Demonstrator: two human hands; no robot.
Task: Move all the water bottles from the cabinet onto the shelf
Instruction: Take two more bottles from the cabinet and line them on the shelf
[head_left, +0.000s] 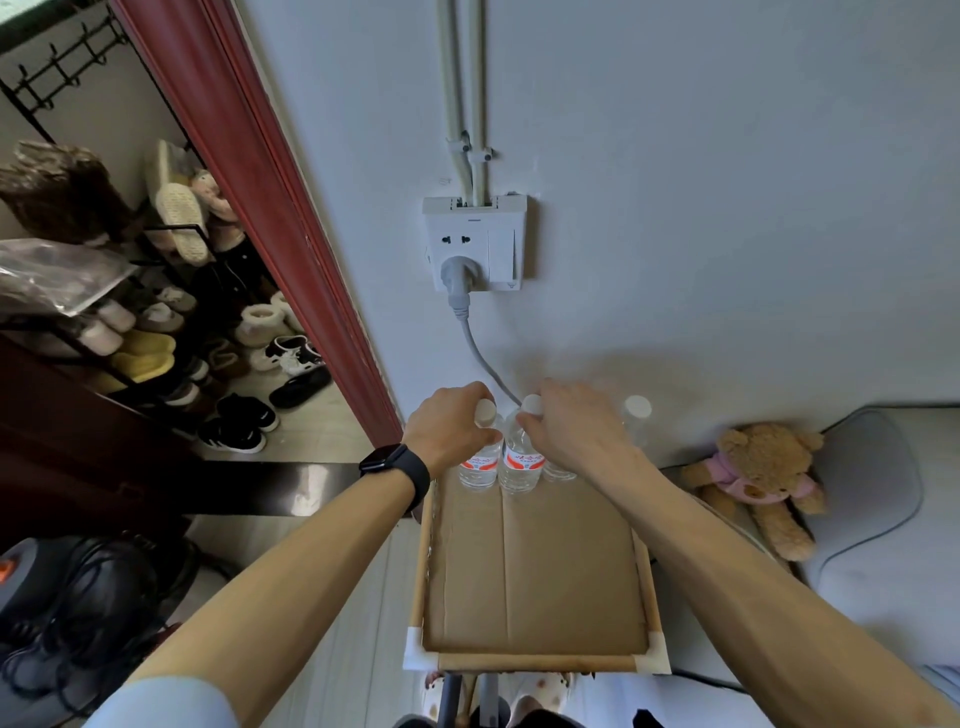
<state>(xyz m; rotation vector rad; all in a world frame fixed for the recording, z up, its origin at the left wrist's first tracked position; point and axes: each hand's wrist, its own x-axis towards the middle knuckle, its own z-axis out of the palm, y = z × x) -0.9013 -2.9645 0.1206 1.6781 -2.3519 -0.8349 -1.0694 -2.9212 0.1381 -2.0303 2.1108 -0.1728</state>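
Below the socket (475, 244), the left bottle (480, 462) and right bottle (522, 462) stand upright, touching, on the shelf (535, 662). The left hand (447, 431) clamps its fingers round one neck and the right hand (571, 426) round the other. A third bottle (636, 410), seemingly untouched, stands below-right of the socket.

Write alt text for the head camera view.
A person's left hand grips the top of one water bottle and the right hand the top of a second bottle, both upright at the far end of a cardboard-lined shelf by a white wall. A third bottle stands to their right; a teddy bear is further right.
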